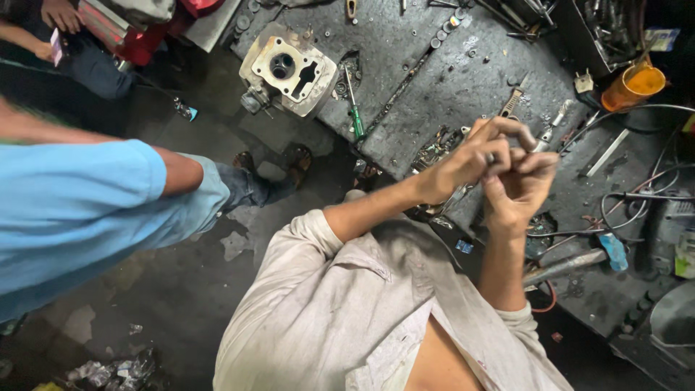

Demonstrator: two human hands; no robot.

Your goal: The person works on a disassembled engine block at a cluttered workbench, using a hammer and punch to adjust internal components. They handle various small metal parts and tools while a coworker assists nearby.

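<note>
Head view, looking down at a grimy metal workbench (463, 80) that runs from the top centre to the right edge of the frame. Your left hand (463, 163) and right hand (517, 188) meet just right of centre, held above the bench rather than resting on it. Both are curled together, fingertips pinching a small metal part (492, 157) between them; only a glint of it shows, so its kind cannot be told. Neither hand is free.

To work this step well, keep the part low over the bench, so that a slip drops it onto the steel and not the dark floor (181, 289) at lower left. Brace one wrist against the other, let one hand hold firm and the other do the turning or pressing, and use fingertip force only.

Upper centre: a pale engine cylinder head (288, 69) sits at the bench edge, with a green-handled screwdriver (355, 108) lying just to its right. Washers and small fasteners are scattered along the top. An orange cup (633, 85) stands at upper right; dark cables (637, 195) loop across the right side. A second person in a blue shirt (72, 210) stands at left, well apart from your hands.
</note>
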